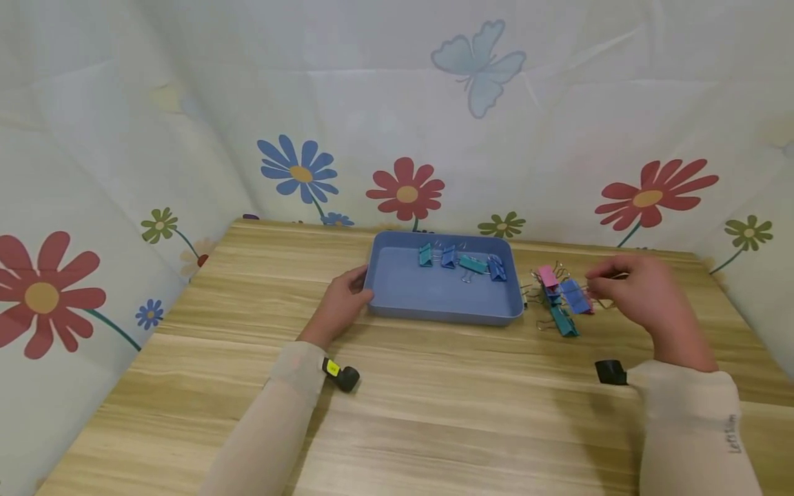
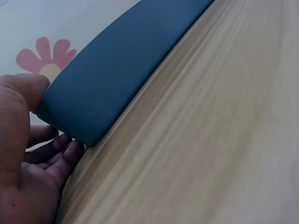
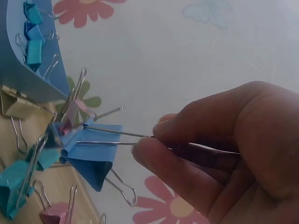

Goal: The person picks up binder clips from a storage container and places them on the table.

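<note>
In the right wrist view, my right hand [image 1: 642, 293] pinches a wire handle of a blue binder clip [image 3: 96, 151] between thumb and fingertips. This clip is beside a small pile of clips: a pink one [image 1: 548, 276] and a teal one [image 1: 564, 322] show best, while others are partly hidden. A shallow blue tray [image 1: 434, 317] stands left of the pile. Inside, along its back right, lie teal [image 1: 425, 255] and blue clips [image 1: 449, 257]. My left hand [image 1: 340, 303] holds the tray's left end, its thumb by the near corner and its fingers partly hidden.
The wood-grain table [image 1: 434, 413] runs up to a white flower-print cloth [image 1: 347, 89] behind the tray. A cream-coloured clip [image 3: 16, 105] lies close to the tray's right side. Black wrist cameras [image 1: 347, 378] are worn at both sleeves.
</note>
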The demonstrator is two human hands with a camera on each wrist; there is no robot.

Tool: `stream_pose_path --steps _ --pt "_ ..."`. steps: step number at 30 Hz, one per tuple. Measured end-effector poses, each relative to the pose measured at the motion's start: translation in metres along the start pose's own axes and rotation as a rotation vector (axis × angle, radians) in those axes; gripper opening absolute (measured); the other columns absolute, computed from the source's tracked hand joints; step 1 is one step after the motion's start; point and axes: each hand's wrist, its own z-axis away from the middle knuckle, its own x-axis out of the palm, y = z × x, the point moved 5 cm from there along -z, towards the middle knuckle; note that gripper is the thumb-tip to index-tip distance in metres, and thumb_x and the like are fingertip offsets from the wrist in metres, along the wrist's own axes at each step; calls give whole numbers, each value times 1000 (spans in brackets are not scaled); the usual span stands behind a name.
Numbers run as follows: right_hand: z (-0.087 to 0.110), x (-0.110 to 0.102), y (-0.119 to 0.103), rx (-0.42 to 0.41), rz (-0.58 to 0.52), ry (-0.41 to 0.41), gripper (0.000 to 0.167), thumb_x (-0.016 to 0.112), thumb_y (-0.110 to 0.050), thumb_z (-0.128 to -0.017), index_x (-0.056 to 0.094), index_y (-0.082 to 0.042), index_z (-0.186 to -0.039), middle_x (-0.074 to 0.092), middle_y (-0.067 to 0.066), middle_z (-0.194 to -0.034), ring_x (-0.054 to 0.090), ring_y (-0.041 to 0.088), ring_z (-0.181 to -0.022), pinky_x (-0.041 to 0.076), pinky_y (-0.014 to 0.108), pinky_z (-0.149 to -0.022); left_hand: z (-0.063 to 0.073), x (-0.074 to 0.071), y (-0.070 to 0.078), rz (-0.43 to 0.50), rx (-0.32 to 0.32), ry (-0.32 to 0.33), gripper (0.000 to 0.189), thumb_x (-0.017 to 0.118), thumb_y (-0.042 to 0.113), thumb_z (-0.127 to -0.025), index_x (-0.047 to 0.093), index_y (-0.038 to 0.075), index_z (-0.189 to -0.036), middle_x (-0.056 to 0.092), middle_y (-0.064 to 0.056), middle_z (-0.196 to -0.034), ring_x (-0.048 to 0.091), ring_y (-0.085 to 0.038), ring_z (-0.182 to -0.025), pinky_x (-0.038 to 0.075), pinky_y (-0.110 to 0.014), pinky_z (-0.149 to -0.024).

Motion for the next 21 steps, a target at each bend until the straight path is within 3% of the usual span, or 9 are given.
stream_pose_path --steps 9,15,21 --pt "-4 3 26 75 -19 -72 35 56 -30 -96 69 1 -107 72 9 -90 65 15 -75 48 33 -66 -1 0 -2 -5 3 -2 63 55 9 -87 38 5 -148 48 -17 -145 51 -26 -131 43 -40 -108" --pt "-7 8 44 93 -42 -133 33 58 -24 -95 67 5 -109 72 13 -93 71 19 -78 52 50 -78 -1 0 -1 -4 14 3 62 55 10 -87 40 4 -147 48 -17 -145 50 -26 -132 42 -39 -108" --pt "-10 15 58 115 -47 -178 31 57 -18 -95 67 8 -108 70 14 -94 70 20 -78 55 48 -78 -3 -1 -2 -7 18 -4 62 54 9 -88 39 4 -147 49 -17 -145 50 -26 -131 43 -40 -107"
